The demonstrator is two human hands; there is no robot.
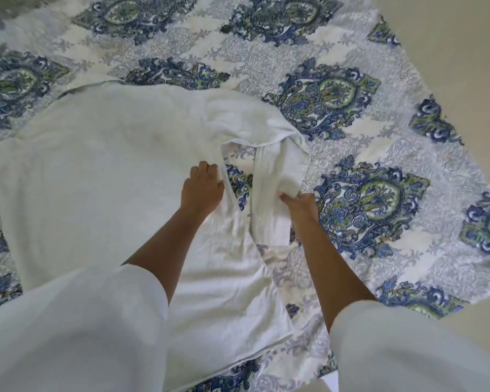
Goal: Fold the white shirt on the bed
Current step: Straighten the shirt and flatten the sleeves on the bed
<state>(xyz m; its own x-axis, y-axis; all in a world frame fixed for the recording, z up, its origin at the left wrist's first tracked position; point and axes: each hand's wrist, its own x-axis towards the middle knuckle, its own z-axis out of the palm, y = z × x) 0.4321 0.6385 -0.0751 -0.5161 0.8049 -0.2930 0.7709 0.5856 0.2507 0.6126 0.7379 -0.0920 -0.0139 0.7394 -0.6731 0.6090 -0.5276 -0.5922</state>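
The person wears a loose white garment with wide sleeves. The left sleeve [77,321] is smooth cloth ending in a curved hem partway down the forearm; the right sleeve [413,352] matches it, equally roomy and plain. Past each hem the forearms, the left hand [201,189] and the right hand [301,206] are bare.
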